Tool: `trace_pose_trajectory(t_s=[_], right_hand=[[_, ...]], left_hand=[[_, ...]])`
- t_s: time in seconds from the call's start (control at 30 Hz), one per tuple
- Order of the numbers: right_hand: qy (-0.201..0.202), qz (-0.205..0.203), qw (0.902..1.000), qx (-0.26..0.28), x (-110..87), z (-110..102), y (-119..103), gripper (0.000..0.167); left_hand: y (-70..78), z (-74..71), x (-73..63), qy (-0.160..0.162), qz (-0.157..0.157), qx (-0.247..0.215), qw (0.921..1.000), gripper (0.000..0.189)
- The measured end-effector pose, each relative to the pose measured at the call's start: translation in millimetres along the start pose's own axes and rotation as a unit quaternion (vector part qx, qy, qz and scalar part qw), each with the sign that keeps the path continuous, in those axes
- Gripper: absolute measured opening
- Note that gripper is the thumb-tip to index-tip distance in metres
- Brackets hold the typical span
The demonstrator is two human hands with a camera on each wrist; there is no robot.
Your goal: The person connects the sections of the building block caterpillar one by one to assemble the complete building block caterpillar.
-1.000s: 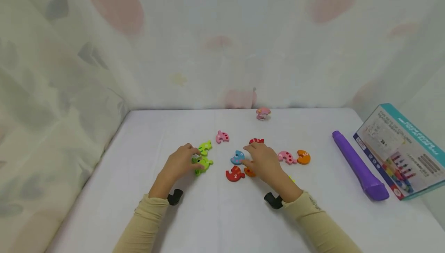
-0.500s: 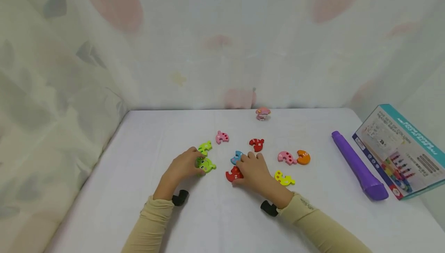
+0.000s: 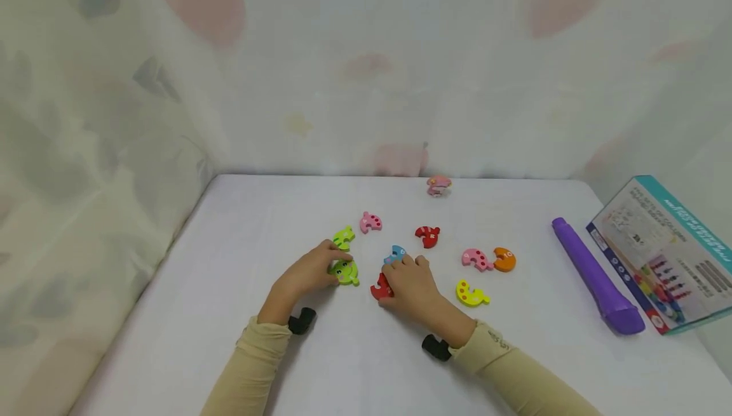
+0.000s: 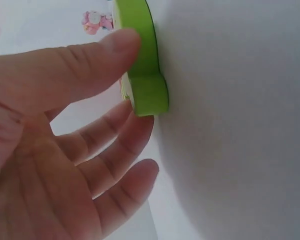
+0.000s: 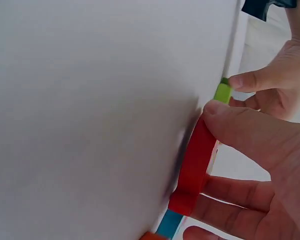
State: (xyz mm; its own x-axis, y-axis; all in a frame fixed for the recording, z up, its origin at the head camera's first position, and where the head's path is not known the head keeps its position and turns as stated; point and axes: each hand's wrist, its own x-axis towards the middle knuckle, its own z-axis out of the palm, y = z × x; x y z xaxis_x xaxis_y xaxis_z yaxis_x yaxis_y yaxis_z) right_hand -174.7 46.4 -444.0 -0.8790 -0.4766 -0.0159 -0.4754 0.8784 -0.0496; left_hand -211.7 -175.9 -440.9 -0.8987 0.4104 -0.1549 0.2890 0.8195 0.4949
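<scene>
Seemingly for steadiness, a flat green smiling-faced piece [image 3: 345, 272] and a notched red piece [image 3: 379, 288], lower centre, are pinched edgewise by left hand [image 3: 310, 270] and right hand [image 3: 413, 288] respectively.

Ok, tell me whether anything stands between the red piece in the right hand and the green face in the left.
Nothing visible does: only white table shows between the red piece and the green face. The blue piece lies off that line.
</scene>
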Motion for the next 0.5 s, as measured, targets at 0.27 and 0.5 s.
trace_pose_trajectory(t_s=[0.27,0.5], right_hand=[[0.006,0.021,0.999,0.039,6.0,-1,-16,0.056],[0.012,0.04,0.9977,0.053,10.5,-3,-37,0.058]], left_hand=[[2.3,2.6,1.9,-0.022,-0.008,-0.014,0.9996,0.051],[3.6,2.9,0.0,-0.017,0.012,-0.008,0.9998,0.047]])
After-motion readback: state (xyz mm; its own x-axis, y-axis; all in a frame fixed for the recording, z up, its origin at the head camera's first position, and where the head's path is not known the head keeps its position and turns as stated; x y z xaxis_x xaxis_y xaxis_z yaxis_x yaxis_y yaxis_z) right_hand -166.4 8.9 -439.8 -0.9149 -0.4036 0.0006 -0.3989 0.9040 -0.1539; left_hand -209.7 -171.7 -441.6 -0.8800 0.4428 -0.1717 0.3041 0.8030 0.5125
